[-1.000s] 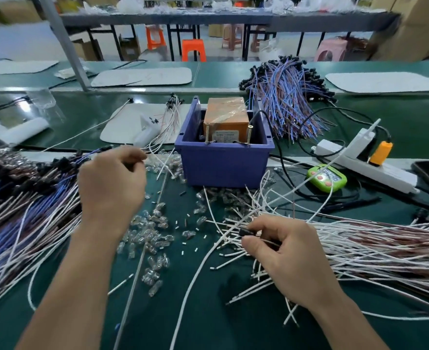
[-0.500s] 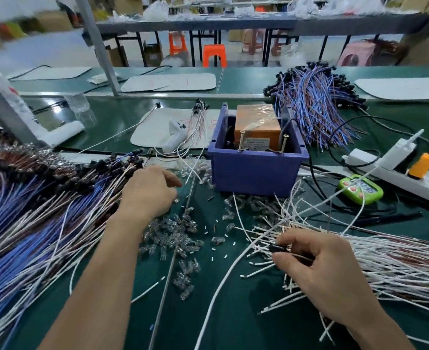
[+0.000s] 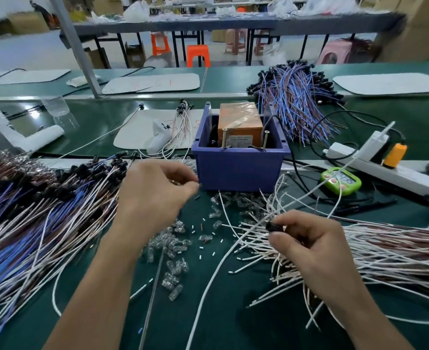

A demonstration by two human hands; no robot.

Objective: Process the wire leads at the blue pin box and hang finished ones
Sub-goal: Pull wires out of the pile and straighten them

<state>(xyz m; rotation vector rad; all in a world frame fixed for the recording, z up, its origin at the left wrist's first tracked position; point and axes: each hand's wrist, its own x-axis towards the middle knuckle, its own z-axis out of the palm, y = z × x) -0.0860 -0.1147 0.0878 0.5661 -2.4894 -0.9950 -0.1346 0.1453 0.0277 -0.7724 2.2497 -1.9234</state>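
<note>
The blue pin box (image 3: 238, 170) stands mid-table with an orange block (image 3: 240, 120) and two upright pins (image 3: 224, 137) inside. My left hand (image 3: 153, 198) hovers at its front left corner. Thumb and fingers pinch a small piece, seemingly a clear bulb. My right hand (image 3: 312, 246) grips the black end (image 3: 271, 227) of a white wire lead, over the pile of white leads (image 3: 390, 251) on the right. Several loose clear bulbs (image 3: 173, 248) lie between my hands. A pile of blue and white leads with black ends (image 3: 36, 210) covers the left side.
A green timer (image 3: 341, 180), a white power strip (image 3: 385, 170) with an orange plug, and black cables lie right of the box. Another bundle of blue leads (image 3: 294, 97) is behind it. A thin metal rod (image 3: 153, 294) lies toward me. White mats sit farther back.
My left hand has moved right from the left pile to the box's front corner, fingers now pinched. My right hand has kept its hold on the lead.
</note>
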